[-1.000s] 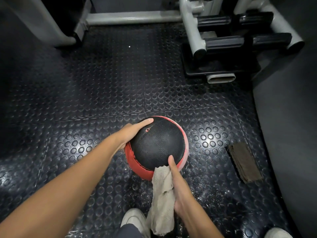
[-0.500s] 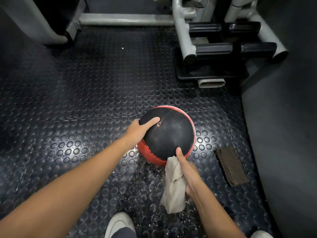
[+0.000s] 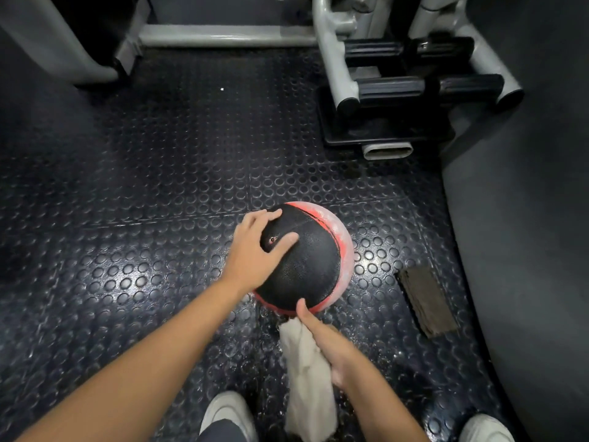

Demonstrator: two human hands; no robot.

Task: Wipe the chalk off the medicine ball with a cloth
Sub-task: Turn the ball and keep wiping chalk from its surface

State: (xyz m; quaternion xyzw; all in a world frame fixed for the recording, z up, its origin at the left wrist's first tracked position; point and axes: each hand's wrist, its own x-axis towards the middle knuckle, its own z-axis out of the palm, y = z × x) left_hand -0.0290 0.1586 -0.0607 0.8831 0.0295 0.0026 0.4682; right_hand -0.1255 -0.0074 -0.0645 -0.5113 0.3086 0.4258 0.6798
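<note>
A black and red medicine ball (image 3: 312,266) rests on the studded rubber floor in the middle of the head view. Its red band on the far right side carries a pale chalk film. My left hand (image 3: 255,250) lies spread flat on the ball's upper left, fingers apart, beside the valve. My right hand (image 3: 331,342) grips a beige cloth (image 3: 307,387) below the ball, thumb tip touching the ball's near lower edge. The cloth hangs down from my fist toward my feet.
A grey gym machine frame with black foot pads (image 3: 398,87) stands at the back right. A brown rectangular pad (image 3: 425,301) lies on the floor right of the ball. A dark padded surface (image 3: 526,218) fills the right side. My white shoes (image 3: 228,416) are at the bottom.
My left hand has slid from the ball's left side up onto its top, and the ball has turned, showing more of the chalky red band on the right. The right hand stays low with the cloth.
</note>
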